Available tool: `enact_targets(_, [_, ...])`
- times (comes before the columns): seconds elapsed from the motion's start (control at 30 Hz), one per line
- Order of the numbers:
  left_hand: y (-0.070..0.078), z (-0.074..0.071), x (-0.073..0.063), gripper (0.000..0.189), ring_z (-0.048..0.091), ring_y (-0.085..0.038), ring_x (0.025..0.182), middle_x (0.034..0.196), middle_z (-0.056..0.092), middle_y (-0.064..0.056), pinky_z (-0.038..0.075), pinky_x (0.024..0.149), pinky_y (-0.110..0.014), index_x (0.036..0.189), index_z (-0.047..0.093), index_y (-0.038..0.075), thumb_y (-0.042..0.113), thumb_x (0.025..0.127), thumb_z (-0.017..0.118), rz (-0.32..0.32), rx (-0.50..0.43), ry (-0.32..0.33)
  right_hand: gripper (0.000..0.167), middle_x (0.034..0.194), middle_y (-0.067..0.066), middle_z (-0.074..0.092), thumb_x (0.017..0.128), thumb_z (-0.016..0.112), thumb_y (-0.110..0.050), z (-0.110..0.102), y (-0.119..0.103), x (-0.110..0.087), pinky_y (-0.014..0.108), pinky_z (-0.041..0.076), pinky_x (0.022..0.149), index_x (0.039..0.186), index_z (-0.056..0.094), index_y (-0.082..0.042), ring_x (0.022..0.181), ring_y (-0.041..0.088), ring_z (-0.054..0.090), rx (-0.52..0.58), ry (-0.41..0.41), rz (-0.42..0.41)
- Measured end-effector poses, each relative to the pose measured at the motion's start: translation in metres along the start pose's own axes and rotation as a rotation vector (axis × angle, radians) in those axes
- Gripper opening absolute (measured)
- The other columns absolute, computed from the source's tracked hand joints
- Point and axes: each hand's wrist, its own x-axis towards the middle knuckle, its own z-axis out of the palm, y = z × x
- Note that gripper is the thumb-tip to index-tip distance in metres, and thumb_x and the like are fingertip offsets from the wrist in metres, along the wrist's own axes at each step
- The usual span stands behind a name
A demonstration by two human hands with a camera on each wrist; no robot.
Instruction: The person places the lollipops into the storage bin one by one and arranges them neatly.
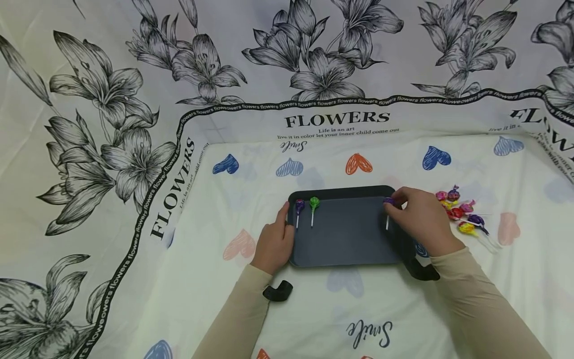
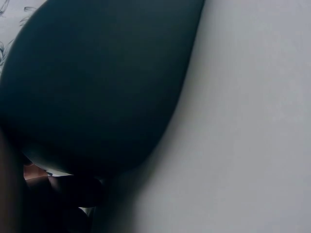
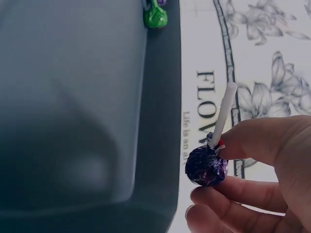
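Observation:
A dark grey tray point(image 1: 345, 234) stands on the cloth in front of me. At its left rim, my left hand point(image 1: 274, 244) grips the edge; the left wrist view shows mostly a dark curved surface point(image 2: 97, 87) with shadowed fingers point(image 2: 73, 191) below it. My right hand point(image 1: 423, 217) pinches a purple-wrapped lollipop point(image 3: 206, 166) by the candy end over the tray's far right corner, its white stick sticking out free. Inside the tray, near the left end, a purple lollipop point(image 1: 299, 205) and a green lollipop point(image 1: 314, 203) lie side by side, sticks towards me.
Right of the tray, several wrapped lollipops point(image 1: 466, 214) lie in a loose pile, in pink, red, yellow and purple. A white cloth point(image 1: 215, 309) with hearts and a flower border covers the surface. Black straps point(image 1: 278, 291) hang at both wrists.

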Motion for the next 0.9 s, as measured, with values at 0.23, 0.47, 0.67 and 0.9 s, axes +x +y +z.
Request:
enact_targets(0.23, [0.001,-0.002,0.001,0.063,0.038,-0.015,0.049,0.057,0.044,0.001,0.032,0.052,-0.034,0.164,0.036,0.009,0.016,0.101,0.041,0.009,-0.001,0.007,0.035,0.096,0.018,0.076,0.093,0.075,-0.03,0.001,-0.014,0.003,0.04,0.05,0.062,0.11,0.075,0.001,0.082,0.032,0.067,0.009,0.009,-0.051])
enact_targets(0.47, [0.0,-0.001,0.0,0.064,0.041,-0.017,0.052,0.058,0.044,0.001,0.035,0.055,-0.036,0.164,0.036,0.009,0.019,0.101,0.04,-0.006,0.003,-0.007,0.032,0.097,0.015,0.076,0.093,0.074,-0.03,0.009,-0.023,0.011,0.041,0.049,0.06,0.109,0.077,-0.002,0.081,0.03,0.068,0.017,-0.015,-0.067])
enact_targets(0.67, [-0.001,0.0,0.0,0.063,0.041,-0.017,0.052,0.057,0.044,0.001,0.035,0.056,-0.036,0.164,0.036,0.009,0.017,0.102,0.04,0.005,0.015,0.005,0.032,0.095,0.014,0.077,0.093,0.073,-0.03,0.013,-0.03,0.019,0.041,0.05,0.061,0.108,0.078,-0.002,0.076,0.028,0.066,0.011,-0.02,-0.072])
enact_targets(0.9, [-0.001,-0.001,0.0,0.064,0.047,-0.021,0.057,0.058,0.046,0.0,0.041,0.061,-0.039,0.164,0.035,0.009,0.019,0.101,0.04,-0.002,0.026,-0.011,0.034,0.096,0.014,0.077,0.092,0.073,-0.03,0.023,-0.034,0.025,0.041,0.051,0.063,0.11,0.079,-0.001,0.079,0.028,0.067,0.024,-0.046,-0.052])
